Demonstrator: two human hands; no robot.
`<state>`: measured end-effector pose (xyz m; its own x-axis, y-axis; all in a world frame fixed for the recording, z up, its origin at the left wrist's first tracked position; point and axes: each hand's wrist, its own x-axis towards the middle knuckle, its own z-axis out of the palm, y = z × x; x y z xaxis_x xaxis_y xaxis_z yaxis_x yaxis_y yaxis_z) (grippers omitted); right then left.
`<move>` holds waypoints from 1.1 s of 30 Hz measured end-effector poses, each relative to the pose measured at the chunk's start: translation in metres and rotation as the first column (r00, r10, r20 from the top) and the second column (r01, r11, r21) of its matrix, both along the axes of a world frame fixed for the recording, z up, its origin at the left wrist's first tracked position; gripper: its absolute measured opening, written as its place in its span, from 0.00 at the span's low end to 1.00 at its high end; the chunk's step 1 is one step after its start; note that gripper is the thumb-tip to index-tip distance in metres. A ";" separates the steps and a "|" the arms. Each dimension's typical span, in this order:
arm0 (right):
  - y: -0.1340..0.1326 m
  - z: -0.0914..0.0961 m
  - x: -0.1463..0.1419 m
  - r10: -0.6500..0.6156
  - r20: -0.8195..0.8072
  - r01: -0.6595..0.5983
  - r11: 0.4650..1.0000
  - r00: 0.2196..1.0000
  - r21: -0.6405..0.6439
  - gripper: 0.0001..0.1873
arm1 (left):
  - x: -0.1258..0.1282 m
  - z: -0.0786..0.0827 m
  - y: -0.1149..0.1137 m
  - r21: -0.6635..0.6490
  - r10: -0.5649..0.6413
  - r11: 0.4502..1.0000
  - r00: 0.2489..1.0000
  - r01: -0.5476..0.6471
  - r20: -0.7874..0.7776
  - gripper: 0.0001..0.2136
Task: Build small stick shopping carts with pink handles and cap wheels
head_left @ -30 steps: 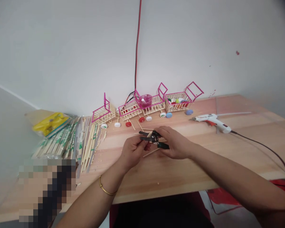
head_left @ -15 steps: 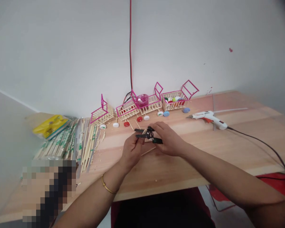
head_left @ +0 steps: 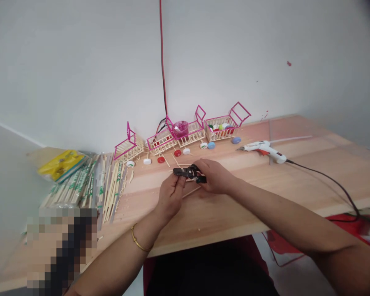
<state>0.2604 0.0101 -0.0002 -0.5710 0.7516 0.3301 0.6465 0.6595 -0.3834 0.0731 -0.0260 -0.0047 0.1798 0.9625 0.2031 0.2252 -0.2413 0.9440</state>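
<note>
My right hand [head_left: 214, 177] grips the handles of a small pair of black cutting pliers [head_left: 189, 172] just above the wooden table [head_left: 296, 181]. The jaws look closed. My left hand [head_left: 171, 195], with a gold bangle on the wrist, pinches a thin wooden stick [head_left: 191, 192] up at the pliers' jaws. Both hands meet over the middle of the table, in front of the row of stick models.
Small stick carts with pink frames [head_left: 185, 133] stand along the wall, with bottle caps [head_left: 177, 153] before them. A white glue gun [head_left: 263, 149] lies right, its black cord trailing off the edge. Packs of wooden sticks [head_left: 89, 185] and a yellow packet [head_left: 60, 164] lie left.
The pliers' jaws have closed together. Both hands stayed together over the table while the view drifted right and down a little.
</note>
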 end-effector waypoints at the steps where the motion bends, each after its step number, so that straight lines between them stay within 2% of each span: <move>1: 0.000 0.001 0.001 -0.005 -0.006 0.005 1.000 1.000 -0.013 0.13 | 0.001 0.000 0.000 -0.028 -0.010 1.000 0.999 0.011 0.047 0.15; 4: -0.001 0.006 0.003 0.016 -0.055 -0.017 1.000 0.998 -0.025 0.14 | 0.002 0.002 0.002 -0.121 -0.056 0.989 0.974 0.084 0.221 0.15; 7: -0.001 0.008 0.005 0.045 -0.088 -0.051 0.997 0.995 -0.059 0.11 | -0.002 0.005 0.005 -0.221 -0.134 0.949 0.920 0.227 0.368 0.15; 10: -0.003 0.009 0.007 0.138 -0.128 -0.159 0.972 0.982 -0.173 0.10 | -0.011 0.010 0.006 -0.321 -0.246 0.848 0.850 0.422 0.466 0.14; 12: -0.005 0.011 0.008 0.231 -0.185 -0.276 0.922 0.955 -0.273 0.11 | -0.017 0.015 0.006 -0.369 -0.281 0.768 0.793 0.524 0.540 0.14; 14: -0.007 0.014 0.007 0.287 -0.239 -0.357 0.869 0.928 -0.342 0.12 | -0.020 0.018 0.006 -0.384 -0.276 0.730 0.758 0.565 0.591 0.14; 17: -0.009 0.018 0.008 0.283 -0.267 -0.368 0.856 0.921 -0.362 0.15 | -0.019 0.018 0.006 -0.392 -0.251 0.741 0.766 0.546 0.591 0.14; 22: -0.009 0.020 0.011 0.256 -0.163 -0.286 0.938 0.953 -0.198 0.23 | -0.018 0.015 0.007 -0.403 -0.252 0.762 0.806 0.506 0.536 0.16; 25: -0.008 0.020 0.014 0.278 -0.106 -0.291 0.947 0.955 -0.136 0.27 | -0.019 0.018 0.007 -0.407 -0.297 0.765 0.835 0.499 0.464 0.16; 30: -0.009 0.024 0.016 0.332 -0.086 -0.343 0.923 0.939 -0.173 0.23 | -0.021 0.023 0.005 -0.381 -0.385 0.763 0.841 0.522 0.380 0.16; 33: -0.011 0.026 0.016 0.314 -0.061 -0.319 0.937 0.948 -0.140 0.22 | -0.022 0.023 0.005 -0.366 -0.408 0.764 0.837 0.531 0.365 0.16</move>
<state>0.2759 -0.0007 0.0261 -0.7768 0.5755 0.2557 0.3969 0.7627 -0.5107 0.0510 -0.0215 0.0181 0.6357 0.7637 -0.1125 -0.0623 0.1960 0.9786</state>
